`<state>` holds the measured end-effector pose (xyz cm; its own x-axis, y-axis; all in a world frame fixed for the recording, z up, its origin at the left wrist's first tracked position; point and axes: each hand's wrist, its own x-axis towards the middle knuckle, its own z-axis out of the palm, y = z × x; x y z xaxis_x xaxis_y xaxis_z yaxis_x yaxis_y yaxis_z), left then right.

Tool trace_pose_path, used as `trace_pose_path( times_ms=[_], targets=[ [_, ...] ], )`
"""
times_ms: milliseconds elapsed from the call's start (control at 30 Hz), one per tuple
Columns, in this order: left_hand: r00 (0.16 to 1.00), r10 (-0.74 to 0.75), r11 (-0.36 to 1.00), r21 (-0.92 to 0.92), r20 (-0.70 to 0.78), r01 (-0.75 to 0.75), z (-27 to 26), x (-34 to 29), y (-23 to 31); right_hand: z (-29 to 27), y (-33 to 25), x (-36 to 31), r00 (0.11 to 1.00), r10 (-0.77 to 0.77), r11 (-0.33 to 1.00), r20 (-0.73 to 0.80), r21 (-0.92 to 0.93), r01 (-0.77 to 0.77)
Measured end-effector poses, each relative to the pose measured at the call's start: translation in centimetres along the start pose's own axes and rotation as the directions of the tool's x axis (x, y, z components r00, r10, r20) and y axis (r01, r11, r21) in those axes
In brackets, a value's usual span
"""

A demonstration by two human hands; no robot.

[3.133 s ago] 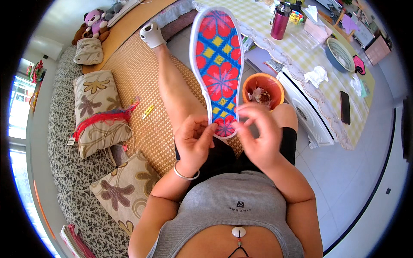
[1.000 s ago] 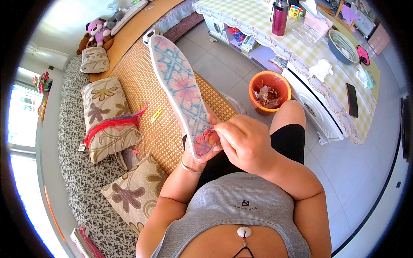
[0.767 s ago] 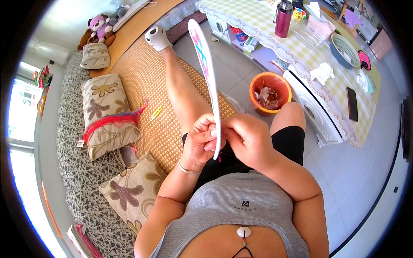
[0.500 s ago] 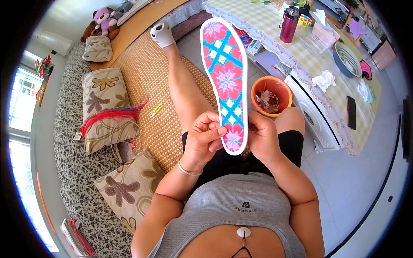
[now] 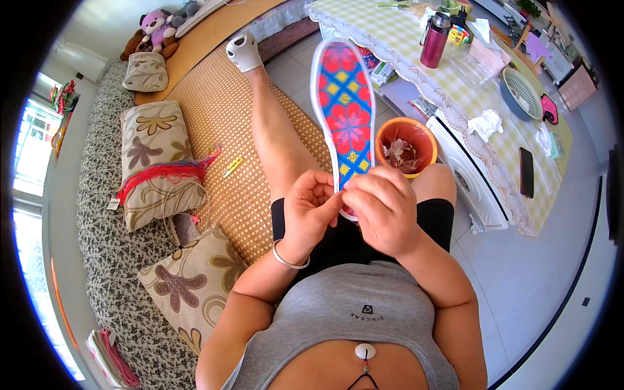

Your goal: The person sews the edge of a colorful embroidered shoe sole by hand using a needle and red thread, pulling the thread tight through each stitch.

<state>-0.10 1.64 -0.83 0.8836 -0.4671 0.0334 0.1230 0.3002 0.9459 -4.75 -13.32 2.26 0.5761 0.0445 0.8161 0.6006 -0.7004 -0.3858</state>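
Note:
An embroidered insole [image 5: 348, 123] stands up in front of me, toe end away, with red flowers, blue bands, yellow diamonds and a white rim. My left hand [image 5: 314, 209] pinches its heel end between thumb and bent fingers. Across the heel's face lies my right hand [image 5: 385, 207], its fingertips closed together close to the left thumb. Whatever those right fingertips hold, if anything, is too small to make out. Both hands cover much of the heel.
On the woven mat left of my leg lies a yellow cutter [image 5: 233, 167]. Red and blue threads [image 5: 166, 174] drape over a cushion [image 5: 153, 140]. An orange bin [image 5: 422, 140] stands by my right knee. The table [image 5: 504, 185] carries a bottle [image 5: 435, 42], a basket [image 5: 522, 94] and a phone [image 5: 526, 172].
My right hand has come from the insole's right edge to the front of its heel, fingertips closed. The insole has tilted, and its colours look deeper.

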Motion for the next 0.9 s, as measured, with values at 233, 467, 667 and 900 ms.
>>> trace_pose_path(
  times_ms=[233, 467, 667, 900],
  targets=[
    [0.970, 0.136, 0.950, 0.304, -0.200, -0.071, -3.1, 0.8, 0.7, -7.3, 0.7, 1.8, 0.739, 0.660, 0.370, -0.135, 0.915, -0.163],
    [0.974, 0.141, 0.974, 0.202, -0.177, -0.104, -2.7, 0.7, 1.2, -9.9, 3.0, 0.6, 0.548, 0.522, 0.848, -0.654, 0.466, -0.251],
    [0.995, 0.048, 0.995, 0.093, -0.082, -0.040, -0.2, 0.3, 2.3, -2.2, -0.4, -0.8, 0.951, 0.307, 0.951, -0.029, -0.018, -0.308],
    [0.998, 0.044, 0.997, 0.069, -0.039, -0.041, 0.2, 0.0, 2.6, -0.6, -0.3, -0.6, 0.991, 0.126, 0.979, 0.039, -0.163, -0.119]
  ],
)
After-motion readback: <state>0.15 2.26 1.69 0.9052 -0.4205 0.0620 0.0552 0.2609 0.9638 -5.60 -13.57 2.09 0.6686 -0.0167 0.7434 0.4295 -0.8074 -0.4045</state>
